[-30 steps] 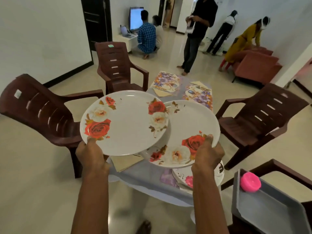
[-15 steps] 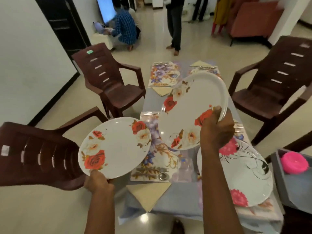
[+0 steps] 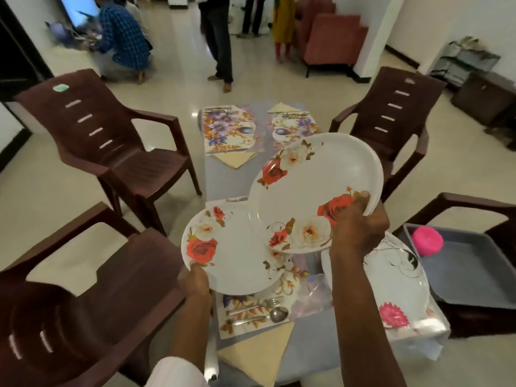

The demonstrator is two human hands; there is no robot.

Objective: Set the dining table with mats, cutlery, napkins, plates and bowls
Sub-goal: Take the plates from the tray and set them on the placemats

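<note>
Head view: holds one rose plate (image 3: 234, 252) low over the near mat (image 3: 240, 303), left hand (image 3: 194, 280) pinching its near rim, fingers clamped on the edge. Grips a second rose plate (image 3: 315, 191), tilted and higher, in the right hand (image 3: 357, 227), thumb on top; possibly a stack, judging by the doubled rim. Risks knocking the overlapping rims together, or setting the low plate down on the fork and spoon (image 3: 268, 311) lying on that mat. Beside the table (image 3: 223, 182), shows a grey tray (image 3: 474, 275) containing only a pink round thing (image 3: 427, 241).
</note>
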